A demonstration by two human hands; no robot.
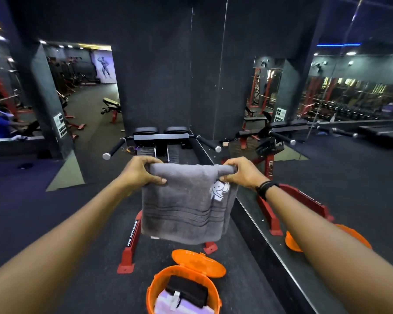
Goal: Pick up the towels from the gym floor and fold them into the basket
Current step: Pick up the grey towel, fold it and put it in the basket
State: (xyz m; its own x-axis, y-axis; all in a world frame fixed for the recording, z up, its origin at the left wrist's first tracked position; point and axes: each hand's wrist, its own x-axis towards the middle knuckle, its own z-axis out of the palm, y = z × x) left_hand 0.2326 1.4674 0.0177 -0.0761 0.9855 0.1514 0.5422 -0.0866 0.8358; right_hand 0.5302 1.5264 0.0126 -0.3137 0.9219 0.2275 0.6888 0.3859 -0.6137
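Note:
A grey towel (182,205) with a white elephant logo hangs folded in front of me, held up by its top edge. My left hand (141,171) pinches the top left corner and my right hand (238,173) pinches the top right corner. Below the towel, on the dark floor, stands an orange basket (153,288) with its hinged lid (197,262) flipped open toward the far side. Inside lie a folded black towel (187,293) on top of a pale lilac towel (162,302).
A red-framed exercise machine (132,241) with black pads and handles stands just behind the towel. A mirror wall (304,155) runs along the right, reflecting the machine and basket. A dark small item (25,165) lies on the floor at far left.

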